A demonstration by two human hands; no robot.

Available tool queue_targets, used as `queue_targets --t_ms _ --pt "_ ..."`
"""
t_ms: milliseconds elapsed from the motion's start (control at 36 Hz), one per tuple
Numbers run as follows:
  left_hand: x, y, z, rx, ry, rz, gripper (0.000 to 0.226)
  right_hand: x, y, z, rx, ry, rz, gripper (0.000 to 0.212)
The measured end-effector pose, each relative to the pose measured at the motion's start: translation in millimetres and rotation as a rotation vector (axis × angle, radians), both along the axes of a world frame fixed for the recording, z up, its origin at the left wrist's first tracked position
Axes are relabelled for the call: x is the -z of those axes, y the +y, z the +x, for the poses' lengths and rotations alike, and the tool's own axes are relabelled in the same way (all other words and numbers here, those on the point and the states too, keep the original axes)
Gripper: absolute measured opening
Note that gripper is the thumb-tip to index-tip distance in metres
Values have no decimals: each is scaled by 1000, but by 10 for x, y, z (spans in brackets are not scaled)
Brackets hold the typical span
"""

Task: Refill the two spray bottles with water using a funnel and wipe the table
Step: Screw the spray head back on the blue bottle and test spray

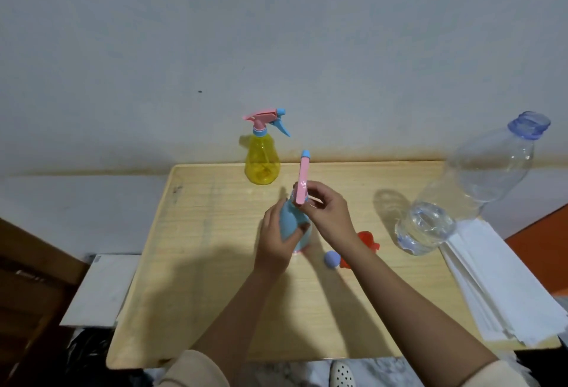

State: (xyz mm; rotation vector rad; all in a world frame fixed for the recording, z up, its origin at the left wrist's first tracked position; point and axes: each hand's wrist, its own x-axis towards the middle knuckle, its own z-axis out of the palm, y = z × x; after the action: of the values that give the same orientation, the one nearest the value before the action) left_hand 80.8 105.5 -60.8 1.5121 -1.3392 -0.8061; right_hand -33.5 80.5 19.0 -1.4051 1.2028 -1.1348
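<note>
A blue spray bottle (292,223) stands at the middle of the wooden table (215,263). My left hand (275,242) grips its body. At the bottle's neck my right hand (329,211) pinches the pink spray head (302,180), which points away from me. A yellow spray bottle (262,159) with a pink and blue head stands at the table's far edge. The red funnel (367,240) lies on the table behind my right wrist, partly hidden. A large clear water bottle (467,183) stands open at the right, with water low in it.
A small blue cap (332,259) lies next to the funnel. A stack of white paper towels (498,282) covers the table's right edge. A wall runs right behind the table. A white board (101,288) sits lower at the left.
</note>
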Motion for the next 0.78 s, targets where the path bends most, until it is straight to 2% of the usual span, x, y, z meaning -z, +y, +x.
queue_targets --t_ms 56,194,306,500,639,778 --pt "43 -1 -20 -10 -27 -6 69 81 13 4 -27 -19 40 17" --pt "366 -132 2 37 -124 58 94 138 -9 6 -94 -11 74 18" --pt "371 -118 10 21 -160 69 97 127 -68 -35 -156 17 95 23" --pt "156 -81 -22 7 -223 -2 93 -29 -221 -156 -180 -42 140 24" --pt "-104 -61 -47 2 -140 -46 92 -290 -329 -191 -176 -36 112 21" --pt "-333 -41 -19 61 15 8 94 -529 -403 -257 -152 -16 73 17"
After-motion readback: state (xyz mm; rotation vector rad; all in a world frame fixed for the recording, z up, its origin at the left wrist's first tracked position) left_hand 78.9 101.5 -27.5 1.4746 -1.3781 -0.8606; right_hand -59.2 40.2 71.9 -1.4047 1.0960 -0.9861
